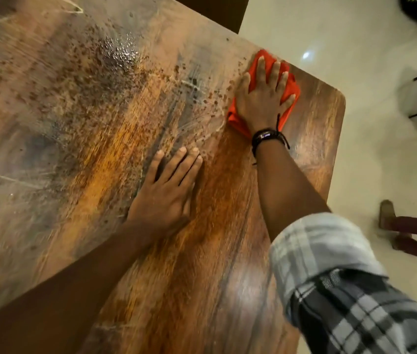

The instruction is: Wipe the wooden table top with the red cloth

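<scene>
Now the right hand (263, 98) lies flat on the cloth (239, 120). Its fingers are spread and straight, and they press the cloth down. They do not pinch or grab it. The cloth is bunched under the palm, near the far right corner of the table (202, 277), close to the edge. The left hand (166, 192) lies flat on the bare wood, nearer the person, with straight fingers and nothing in it. It looks like it props the body.

Wood under the arms looks dark and clean. Farther left there are lots of brown specks (79, 80), and a wet patch (120, 52) shines near the far side. So I think most of the job is not yet done.

To wipe well, push down with the whole palm so the cloth does not slip out. Go in long strokes, each one a bit over the last, so no strip is missed. Sweep the specks to one spot, not off the edge onto the floor (355, 149). Turn the cloth to a clean side when it gets dirty. Lift the left hand off any wood that needs wiping.
</scene>
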Demonstrator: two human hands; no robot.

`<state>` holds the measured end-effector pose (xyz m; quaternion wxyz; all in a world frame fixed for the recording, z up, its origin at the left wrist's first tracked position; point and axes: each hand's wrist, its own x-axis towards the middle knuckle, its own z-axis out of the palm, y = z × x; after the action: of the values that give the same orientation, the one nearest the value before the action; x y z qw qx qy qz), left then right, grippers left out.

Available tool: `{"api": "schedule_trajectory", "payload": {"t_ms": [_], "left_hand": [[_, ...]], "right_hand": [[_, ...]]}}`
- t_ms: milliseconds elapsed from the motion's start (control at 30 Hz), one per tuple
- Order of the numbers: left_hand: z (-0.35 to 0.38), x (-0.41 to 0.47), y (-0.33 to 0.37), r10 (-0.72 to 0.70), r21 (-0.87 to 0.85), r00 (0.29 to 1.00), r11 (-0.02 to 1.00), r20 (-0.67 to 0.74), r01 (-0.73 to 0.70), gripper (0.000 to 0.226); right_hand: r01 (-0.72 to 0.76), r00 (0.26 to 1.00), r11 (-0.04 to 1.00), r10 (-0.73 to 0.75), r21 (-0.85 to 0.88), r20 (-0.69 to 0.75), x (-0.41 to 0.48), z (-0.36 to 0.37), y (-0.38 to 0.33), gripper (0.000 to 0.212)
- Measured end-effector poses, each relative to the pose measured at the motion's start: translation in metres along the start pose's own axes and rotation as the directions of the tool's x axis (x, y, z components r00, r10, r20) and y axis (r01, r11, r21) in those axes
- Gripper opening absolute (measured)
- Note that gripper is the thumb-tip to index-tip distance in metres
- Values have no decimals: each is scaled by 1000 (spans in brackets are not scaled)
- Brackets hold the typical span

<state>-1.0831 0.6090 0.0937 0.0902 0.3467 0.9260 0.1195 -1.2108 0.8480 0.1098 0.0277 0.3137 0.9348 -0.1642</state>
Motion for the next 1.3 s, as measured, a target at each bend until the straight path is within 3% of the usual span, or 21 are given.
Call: {"api": "schedule_trajectory", "payload": {"t_ms": [233, 433, 667, 1067, 1300], "left_hand": [[3, 0, -2, 1, 12, 1000, 1000, 12, -1, 63], [2, 0, 2, -23, 5, 997, 1000, -78, 23, 58], [-3, -2, 2, -16, 66, 999, 998, -52, 19, 66], [3, 1, 1, -48, -18, 994, 999, -102, 47, 60], [1, -1, 1, -33, 3, 995, 999, -91, 33, 60]], "right_hand": [[18, 1000, 1000, -17, -17, 25, 44, -10, -4, 60], [107, 993, 994, -104, -40, 59, -42, 3, -4, 60], [180, 983, 982, -177, -61, 56, -157, 28, 1, 59], [121, 992, 993, -121, -8, 38, 39, 3, -39, 56], [152, 986, 987, -149, -43, 70, -9, 5, -27, 57]]}}
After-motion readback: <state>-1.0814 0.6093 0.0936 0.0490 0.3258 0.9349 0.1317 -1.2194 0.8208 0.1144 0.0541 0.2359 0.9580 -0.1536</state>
